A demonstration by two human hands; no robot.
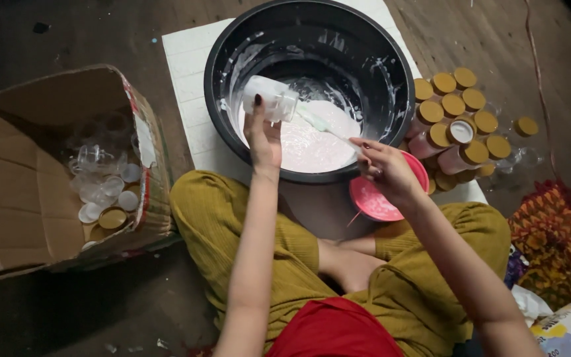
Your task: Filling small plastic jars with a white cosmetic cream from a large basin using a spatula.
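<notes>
Two hands, left hand [264, 135] tilting jar [271, 98], right hand [386, 168] spooning cream [312, 135]

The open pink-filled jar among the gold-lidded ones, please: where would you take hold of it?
Grip the open jar by its rim from straight above. Capped jars crowd its sides, and only its top is exposed, so a side approach would probably knock them.

Your left hand [264, 135] grips small clear jar [271, 98], tipped sideways over black basin [391, 63], mouth facing right; your right hand [383, 166] holds white-coated spoon [322, 124], tip at jar mouth; basin holds pale pink-white cream [312, 142], walls smeared.
</notes>
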